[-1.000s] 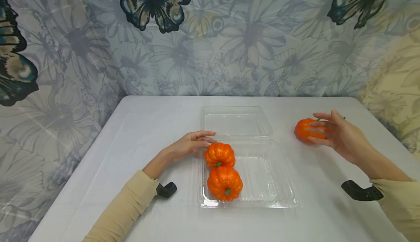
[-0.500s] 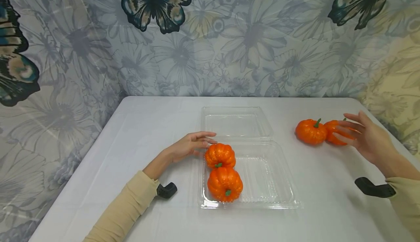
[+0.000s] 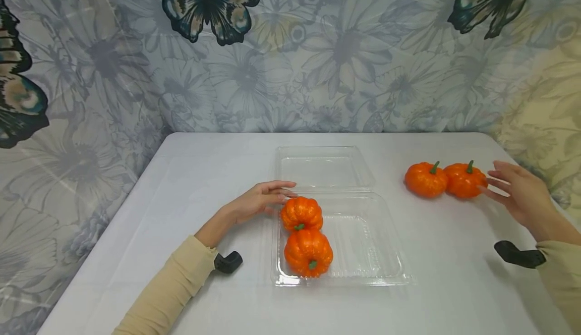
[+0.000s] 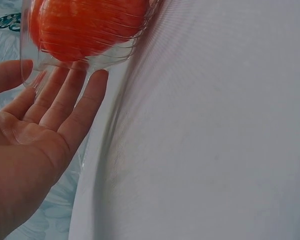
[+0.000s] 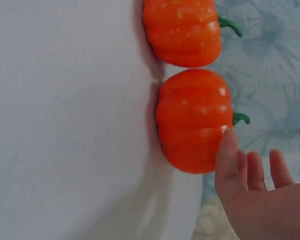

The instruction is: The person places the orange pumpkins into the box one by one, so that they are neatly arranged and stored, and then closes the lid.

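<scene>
Your loose-fingered left hand (image 3: 254,203) is resting at the clear plastic hinged box (image 3: 358,239). Your ungripping right hand (image 3: 522,191) is hanging beside, perhaps touching, the rightmost glossy orange pumpkin (image 3: 465,182), sitting far right on the white table (image 3: 236,307): probably light, stiff, slick, its ribbed sides offering surest hold.

To the left of the right hand (image 3: 522,193), passage was blocked by the nearer pumpkin (image 3: 466,180) and, past it, by the farther pumpkin (image 3: 425,180), with hardly a gap left between them. On the near side of that hand, bare table (image 3: 445,259) was left open as far as the clear container (image 3: 363,244). Rightward of the left hand (image 3: 260,202), the way was obstructed by the container's wall, the back pumpkin (image 3: 301,214) and the front pumpkin (image 3: 308,253); beyond these, room was left.
</scene>
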`<control>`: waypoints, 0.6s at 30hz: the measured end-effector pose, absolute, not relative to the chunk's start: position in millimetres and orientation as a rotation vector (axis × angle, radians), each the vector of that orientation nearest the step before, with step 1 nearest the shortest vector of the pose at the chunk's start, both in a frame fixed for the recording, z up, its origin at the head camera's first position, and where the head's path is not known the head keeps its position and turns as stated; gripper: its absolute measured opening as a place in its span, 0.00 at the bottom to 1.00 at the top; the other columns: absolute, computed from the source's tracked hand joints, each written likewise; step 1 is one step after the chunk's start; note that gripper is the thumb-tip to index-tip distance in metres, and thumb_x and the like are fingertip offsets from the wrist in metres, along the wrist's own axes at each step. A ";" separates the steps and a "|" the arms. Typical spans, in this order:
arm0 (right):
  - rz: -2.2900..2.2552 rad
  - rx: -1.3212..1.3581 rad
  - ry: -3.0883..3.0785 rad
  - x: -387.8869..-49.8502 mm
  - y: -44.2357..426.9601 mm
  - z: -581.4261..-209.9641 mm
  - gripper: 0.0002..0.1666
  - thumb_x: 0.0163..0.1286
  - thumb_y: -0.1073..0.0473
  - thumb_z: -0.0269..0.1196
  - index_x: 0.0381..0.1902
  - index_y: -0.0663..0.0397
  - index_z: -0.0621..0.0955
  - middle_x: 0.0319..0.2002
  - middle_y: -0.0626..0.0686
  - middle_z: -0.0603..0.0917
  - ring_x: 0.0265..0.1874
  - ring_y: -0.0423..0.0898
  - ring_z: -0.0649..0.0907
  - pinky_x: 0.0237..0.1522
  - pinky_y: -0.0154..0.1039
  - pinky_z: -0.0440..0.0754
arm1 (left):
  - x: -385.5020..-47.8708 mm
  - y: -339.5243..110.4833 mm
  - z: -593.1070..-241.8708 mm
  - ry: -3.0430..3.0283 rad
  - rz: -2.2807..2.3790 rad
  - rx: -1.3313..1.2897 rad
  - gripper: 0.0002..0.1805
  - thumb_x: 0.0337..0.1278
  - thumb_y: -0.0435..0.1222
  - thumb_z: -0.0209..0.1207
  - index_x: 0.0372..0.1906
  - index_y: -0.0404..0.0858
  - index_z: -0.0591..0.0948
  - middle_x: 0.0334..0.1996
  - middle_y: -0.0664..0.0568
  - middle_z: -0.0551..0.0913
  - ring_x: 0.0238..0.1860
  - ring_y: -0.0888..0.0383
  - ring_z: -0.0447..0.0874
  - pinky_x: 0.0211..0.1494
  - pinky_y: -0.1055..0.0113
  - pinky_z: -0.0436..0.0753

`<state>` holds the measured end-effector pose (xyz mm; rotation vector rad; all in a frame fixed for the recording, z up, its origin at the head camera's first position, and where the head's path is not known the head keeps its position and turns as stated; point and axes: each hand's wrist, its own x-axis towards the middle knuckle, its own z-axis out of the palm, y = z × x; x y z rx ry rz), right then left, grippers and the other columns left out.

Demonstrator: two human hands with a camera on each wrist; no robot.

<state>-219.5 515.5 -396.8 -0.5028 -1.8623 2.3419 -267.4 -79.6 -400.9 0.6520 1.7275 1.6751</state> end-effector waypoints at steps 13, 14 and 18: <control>1.794 -0.580 -2.570 -206.6 473.5 -369.5 0.53 0.68 0.43 0.58 0.75 0.62 0.43 0.53 0.61 0.61 0.31 0.28 0.71 0.32 0.30 0.81 | -269.4 -80.3 -399.4 1.727 1.659 0.655 0.29 0.65 0.31 0.51 0.70 0.32 0.62 0.60 0.42 0.74 0.60 0.49 0.72 0.52 0.56 0.77; 1.760 -0.570 -2.613 -208.0 474.5 -370.3 0.54 0.68 0.42 0.56 0.74 0.66 0.40 0.54 0.65 0.60 0.30 0.27 0.71 0.32 0.31 0.81 | -269.5 -80.2 -399.3 1.725 1.659 0.655 0.29 0.65 0.31 0.51 0.70 0.32 0.62 0.60 0.42 0.74 0.60 0.49 0.72 0.52 0.56 0.77; 1.766 -0.534 -2.681 -211.4 480.4 -373.3 0.55 0.70 0.43 0.55 0.73 0.68 0.37 0.56 0.67 0.57 0.29 0.26 0.71 0.34 0.32 0.81 | -269.6 -79.8 -398.3 1.724 1.659 0.654 0.29 0.65 0.31 0.51 0.70 0.32 0.62 0.60 0.42 0.74 0.60 0.49 0.72 0.52 0.56 0.77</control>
